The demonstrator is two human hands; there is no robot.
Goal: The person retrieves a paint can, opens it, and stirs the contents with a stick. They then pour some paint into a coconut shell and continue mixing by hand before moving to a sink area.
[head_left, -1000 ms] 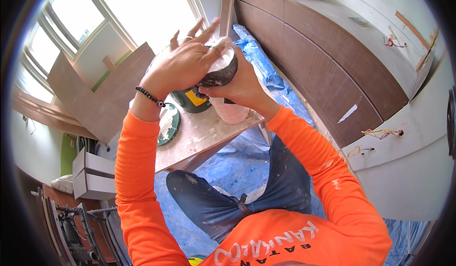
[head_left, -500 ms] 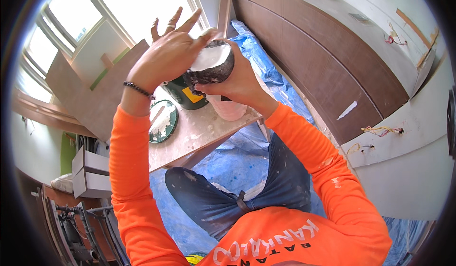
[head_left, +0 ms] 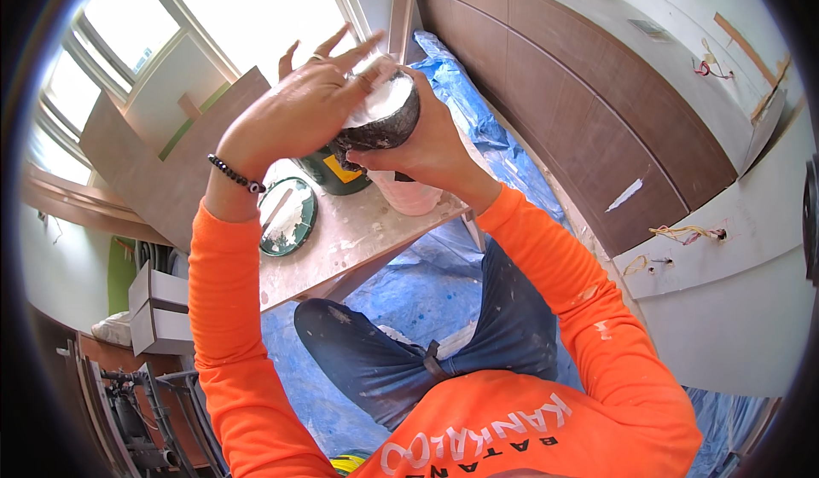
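A black, crusted bowl (head_left: 386, 130) is tilted above the table (head_left: 328, 260), and my right hand (head_left: 437, 150) is wrapped round its side and underside. Smooth white paste (head_left: 391, 101) lines its inside. My left hand (head_left: 294, 107) is at the bowl's left rim with fingers spread apart. White paste coats its thumb, which reaches over the bowl's mouth. Below the bowl stand a dark green bucket (head_left: 341, 178) with a yellow label and a pale pinkish tub (head_left: 409, 195), both partly hidden. Left of them lies a green lid (head_left: 300, 232) smeared with white paste, a flat stick on it.
Blue plastic sheeting (head_left: 405, 282) covers the floor under the table and my legs. A long brown cabinet (head_left: 563, 94) runs along the right. Boards (head_left: 158, 167) lean by the windows at left. White boxes (head_left: 162, 329) are stacked at lower left. Loose wires (head_left: 687, 235) stick out of the right wall.
My left hand has shifted slightly right and down, its paste-covered thumb now further over the bowl's mouth. My right hand and the bowl stay almost still.
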